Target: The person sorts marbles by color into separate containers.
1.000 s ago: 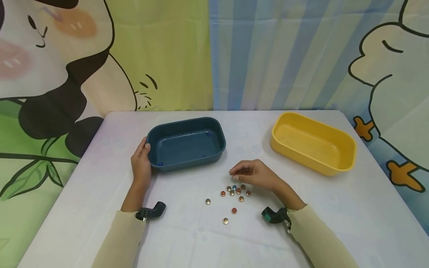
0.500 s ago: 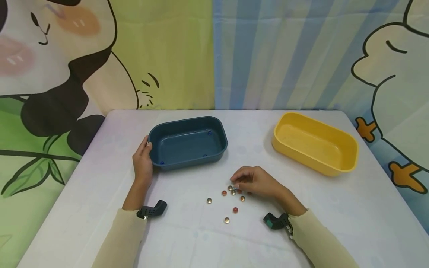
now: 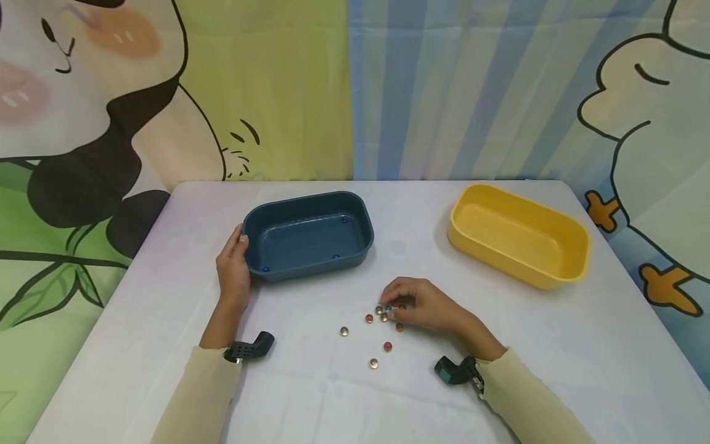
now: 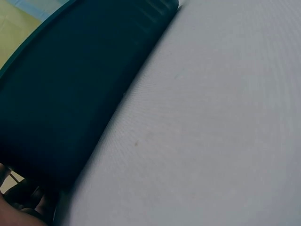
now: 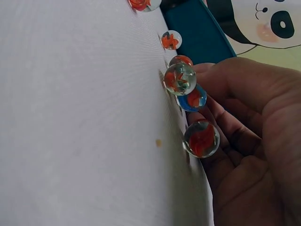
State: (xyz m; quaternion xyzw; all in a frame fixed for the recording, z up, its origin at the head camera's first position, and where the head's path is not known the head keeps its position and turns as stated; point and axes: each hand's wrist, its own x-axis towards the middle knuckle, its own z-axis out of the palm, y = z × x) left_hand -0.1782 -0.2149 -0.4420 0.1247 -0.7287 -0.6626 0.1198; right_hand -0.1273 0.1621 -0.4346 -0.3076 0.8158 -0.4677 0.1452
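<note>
My left hand (image 3: 233, 271) grips the left end of a dark blue tray (image 3: 307, 269), its thumb at the rim. The tray fills much of the left wrist view, with part of the hand (image 4: 19, 212) low in the corner. Several blue marbles (image 3: 344, 219) lie in the tray. My right hand (image 3: 424, 305) is at a cluster of glass marbles, thumb and fingers curled about a blue marble (image 5: 193, 98). A clear marble with orange swirls (image 5: 180, 79) and a red-swirled marble (image 5: 202, 138) sit close to the fingers.
A yellow tray (image 3: 518, 240) stands at the back right of the white-covered table (image 3: 299, 394). Loose marbles lie toward me, among them a clear one (image 3: 344, 332), a red one (image 3: 387, 346) and a golden one (image 3: 374, 364). A printed curtain (image 3: 444, 92) hangs behind.
My right hand has come down and slightly toward me onto the marble cluster, its fingertips closing in around the blue marble. My left hand keeps its grip on the dark blue tray.
</note>
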